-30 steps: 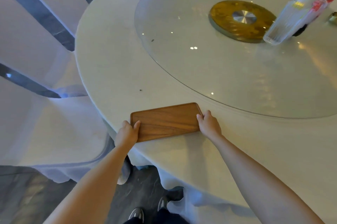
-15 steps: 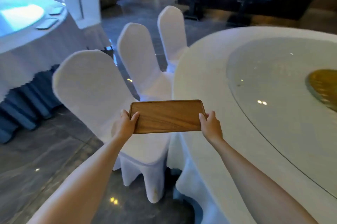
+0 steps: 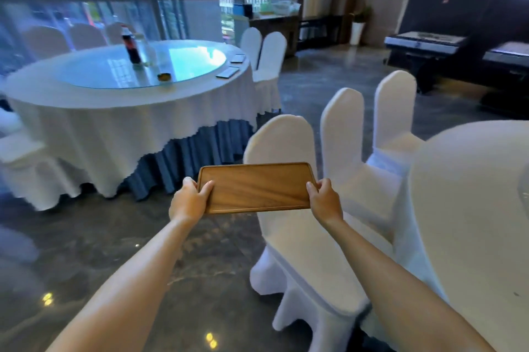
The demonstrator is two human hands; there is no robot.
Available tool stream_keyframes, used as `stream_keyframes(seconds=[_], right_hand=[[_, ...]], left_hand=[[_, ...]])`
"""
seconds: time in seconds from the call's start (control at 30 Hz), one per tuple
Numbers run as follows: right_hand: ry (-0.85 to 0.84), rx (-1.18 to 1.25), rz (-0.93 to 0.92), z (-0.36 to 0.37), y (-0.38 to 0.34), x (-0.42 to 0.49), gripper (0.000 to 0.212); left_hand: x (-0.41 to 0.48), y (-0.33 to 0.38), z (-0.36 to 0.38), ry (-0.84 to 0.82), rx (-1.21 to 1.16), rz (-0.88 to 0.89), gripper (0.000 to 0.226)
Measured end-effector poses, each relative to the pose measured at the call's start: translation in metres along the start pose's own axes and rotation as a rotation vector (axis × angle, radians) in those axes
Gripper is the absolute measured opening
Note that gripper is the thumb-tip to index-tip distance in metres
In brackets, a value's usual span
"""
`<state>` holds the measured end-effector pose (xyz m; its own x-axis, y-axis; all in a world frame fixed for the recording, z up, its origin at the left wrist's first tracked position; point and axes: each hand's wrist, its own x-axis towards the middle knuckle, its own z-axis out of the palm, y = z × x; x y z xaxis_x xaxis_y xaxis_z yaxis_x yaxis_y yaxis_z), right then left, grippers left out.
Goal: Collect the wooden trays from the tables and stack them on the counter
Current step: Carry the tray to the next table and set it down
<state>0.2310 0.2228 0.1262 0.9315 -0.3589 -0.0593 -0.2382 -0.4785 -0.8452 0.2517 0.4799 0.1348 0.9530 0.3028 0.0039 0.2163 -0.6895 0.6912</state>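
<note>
I hold one tray [image 3: 256, 188]; two more trays [image 3: 228, 72] lie on the far table [image 3: 86, 111]; three chairs [image 3: 283, 145] stand near.

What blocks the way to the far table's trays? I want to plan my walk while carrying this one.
Nothing visible does. Open floor lies between the held tray and the far table, where two flat trays sit near its right edge. White chairs stand right of that path.

A matt, smooth-grained wooden tray [image 3: 256, 188] is seen above white cloth chair covers [image 3: 282, 148], a glossy stone floor [image 3: 200, 260] and a glass-topped table [image 3: 137, 68].
</note>
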Motion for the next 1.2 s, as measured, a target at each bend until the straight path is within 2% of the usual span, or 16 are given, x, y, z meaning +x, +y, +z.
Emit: stream_keyframes(seconds=[0.1,0.23,0.43,0.53,0.73,0.97,1.2], right_hand=[[-0.072,-0.025,-0.053,0.049,-0.034,0.005,0.020],[-0.144,-0.060,-0.104,0.102,-0.075,0.021,0.034],[-0.236,-0.108,-0.160,0.179,-0.119,0.070,0.041],[-0.266,-0.127,-0.173,0.221,-0.136,0.111,0.041],[-0.299,-0.122,-0.204,0.295,-0.182,0.216,0.039],[-0.277,-0.129,-0.192,0.348,-0.234,0.329,0.038],[-0.228,-0.150,-0.118,0.384,-0.250,0.428,0.039]], left_hand=[[0.023,-0.032,-0.038,0.054,-0.017,-0.042,0.036],[0.056,-0.068,-0.072,0.112,-0.045,-0.108,0.036],[0.123,-0.111,-0.089,0.166,-0.074,-0.218,0.042],[0.170,-0.126,-0.089,0.180,-0.054,-0.260,0.038],[0.297,-0.126,-0.094,0.212,0.027,-0.287,0.046],[0.432,-0.105,-0.091,0.213,0.044,-0.278,0.046],[0.560,-0.091,-0.058,0.127,0.026,-0.215,0.041]])
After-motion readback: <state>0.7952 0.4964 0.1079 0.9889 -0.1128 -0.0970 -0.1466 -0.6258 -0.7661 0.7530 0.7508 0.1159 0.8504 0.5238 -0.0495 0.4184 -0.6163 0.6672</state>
